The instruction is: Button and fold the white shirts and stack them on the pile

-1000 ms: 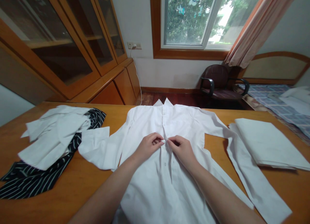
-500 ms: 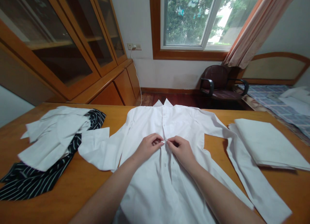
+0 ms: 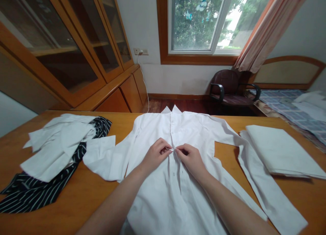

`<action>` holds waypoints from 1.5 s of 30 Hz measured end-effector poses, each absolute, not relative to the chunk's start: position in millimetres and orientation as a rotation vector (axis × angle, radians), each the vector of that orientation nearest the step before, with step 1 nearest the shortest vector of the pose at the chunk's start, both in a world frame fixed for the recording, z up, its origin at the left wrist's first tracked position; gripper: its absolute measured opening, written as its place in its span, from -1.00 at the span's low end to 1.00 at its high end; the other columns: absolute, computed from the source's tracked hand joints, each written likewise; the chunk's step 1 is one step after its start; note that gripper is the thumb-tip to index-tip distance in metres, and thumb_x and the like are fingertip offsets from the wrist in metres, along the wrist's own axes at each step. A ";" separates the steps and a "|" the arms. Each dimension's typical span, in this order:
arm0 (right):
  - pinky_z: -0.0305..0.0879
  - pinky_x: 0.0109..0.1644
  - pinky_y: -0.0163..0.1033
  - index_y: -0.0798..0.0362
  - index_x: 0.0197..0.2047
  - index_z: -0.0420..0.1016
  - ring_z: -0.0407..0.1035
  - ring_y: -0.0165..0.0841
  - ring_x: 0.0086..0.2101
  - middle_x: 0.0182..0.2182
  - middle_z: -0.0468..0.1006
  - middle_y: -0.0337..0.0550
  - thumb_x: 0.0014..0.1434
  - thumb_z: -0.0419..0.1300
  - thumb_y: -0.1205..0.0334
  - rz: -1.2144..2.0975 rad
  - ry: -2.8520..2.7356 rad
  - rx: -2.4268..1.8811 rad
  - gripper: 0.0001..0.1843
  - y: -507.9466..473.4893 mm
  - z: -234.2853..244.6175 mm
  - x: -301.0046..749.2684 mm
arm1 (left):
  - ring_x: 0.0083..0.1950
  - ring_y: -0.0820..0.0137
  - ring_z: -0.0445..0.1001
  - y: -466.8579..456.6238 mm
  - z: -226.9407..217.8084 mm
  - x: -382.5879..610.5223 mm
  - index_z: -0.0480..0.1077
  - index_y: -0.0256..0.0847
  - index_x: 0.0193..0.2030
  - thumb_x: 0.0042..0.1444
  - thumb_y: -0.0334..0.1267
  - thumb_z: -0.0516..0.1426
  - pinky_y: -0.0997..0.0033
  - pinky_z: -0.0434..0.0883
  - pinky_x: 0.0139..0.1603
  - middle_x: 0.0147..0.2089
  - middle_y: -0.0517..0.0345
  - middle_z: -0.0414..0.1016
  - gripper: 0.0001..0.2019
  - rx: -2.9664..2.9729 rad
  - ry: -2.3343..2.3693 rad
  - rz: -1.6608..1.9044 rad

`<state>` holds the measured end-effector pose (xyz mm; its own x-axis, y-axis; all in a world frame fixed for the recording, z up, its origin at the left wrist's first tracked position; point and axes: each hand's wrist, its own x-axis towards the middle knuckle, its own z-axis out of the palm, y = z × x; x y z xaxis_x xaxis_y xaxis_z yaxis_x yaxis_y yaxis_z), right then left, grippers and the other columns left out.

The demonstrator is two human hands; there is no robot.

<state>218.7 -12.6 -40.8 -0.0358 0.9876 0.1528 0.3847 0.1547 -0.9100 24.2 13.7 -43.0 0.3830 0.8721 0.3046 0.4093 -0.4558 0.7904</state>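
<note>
A white button-up shirt (image 3: 152,133) lies front side up, its collar at the table's far edge and its sleeves spread to both sides. Over the middle of the front placket, my left hand (image 3: 158,153) pinches the shirt's edge with thumb and forefinger. Close against it, my right hand (image 3: 190,157) is closed in a pinch on the other side of the placket. The fingertips nearly meet around a button spot, and the button itself is too small to make out. Below the hands the placket gapes slightly in folds.
On the wooden table (image 3: 76,208), a crumpled white garment (image 3: 58,143) rests on a black striped cloth (image 3: 38,191) at the left. A folded white cloth (image 3: 287,150) lies at the right, partly beside the shirt's sleeve. Beyond stand a glass-door cabinet (image 3: 112,75) and a chair (image 3: 226,87).
Both hands stay at nearly the same spot on the placket, the left fingers shifting very slightly. The camera view has tilted a little; the shirt lies as before.
</note>
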 end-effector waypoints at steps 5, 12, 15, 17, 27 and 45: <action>0.32 -0.24 -0.23 0.03 -0.35 0.63 0.46 -0.29 -0.36 -0.41 0.63 -0.15 0.19 0.20 0.17 0.878 -1.573 -1.377 -0.80 -13.3 -40.2 218.1 | -0.16 0.36 0.41 14.4 -46.5 22.7 0.53 -0.14 -0.19 0.25 -0.17 0.21 0.36 0.44 -0.16 -0.15 0.08 0.35 -0.88 2.111 1.148 1.068; 0.31 -0.24 -0.24 0.03 -0.35 0.62 0.44 -0.31 -0.38 -0.42 0.62 -0.17 0.18 0.20 0.19 0.882 -1.565 -1.374 -0.82 -12.7 -40.5 217.8 | -0.13 0.31 0.42 15.6 -42.1 23.9 0.48 -0.15 -0.21 0.30 -0.21 0.17 0.31 0.40 -0.10 -0.20 0.08 0.52 -0.89 2.198 1.071 1.009; 0.32 -0.25 -0.24 0.04 -0.35 0.63 0.45 -0.31 -0.39 -0.43 0.62 -0.17 0.18 0.21 0.18 0.881 -1.558 -1.367 -0.82 -12.2 -42.2 218.4 | -0.16 0.30 0.43 16.0 -42.2 24.2 0.49 -0.16 -0.21 0.32 -0.17 0.15 0.29 0.39 -0.10 -0.24 0.07 0.54 -0.85 2.200 1.082 0.971; 0.32 -0.24 -0.24 0.03 -0.35 0.63 0.45 -0.31 -0.38 -0.42 0.63 -0.17 0.18 0.21 0.18 0.879 -1.556 -1.365 -0.82 -12.2 -42.6 218.7 | -0.17 0.30 0.43 15.8 -41.7 24.3 0.49 -0.16 -0.21 0.32 -0.16 0.15 0.30 0.39 -0.12 -0.24 0.07 0.54 -0.84 2.184 1.097 0.968; 0.31 -0.21 -0.22 0.03 -0.36 0.62 0.46 -0.28 -0.35 -0.41 0.63 -0.16 0.17 0.21 0.15 0.923 -1.526 -1.353 -0.80 -12.3 -38.3 220.4 | -0.23 0.35 0.44 13.2 -36.5 25.4 0.48 -0.17 -0.24 0.29 -0.19 0.17 0.36 0.38 -0.16 -0.30 0.12 0.50 -0.87 2.154 1.119 0.985; 0.31 -0.20 -0.23 0.03 -0.33 0.65 0.46 -0.30 -0.34 -0.39 0.63 -0.17 0.19 0.23 0.18 0.942 -1.524 -1.294 -0.82 -12.1 -42.0 219.8 | -0.23 0.40 0.49 12.3 -42.9 26.8 0.47 -0.18 -0.21 0.29 -0.21 0.18 0.43 0.44 -0.19 -0.26 0.15 0.51 -0.89 2.109 1.070 1.004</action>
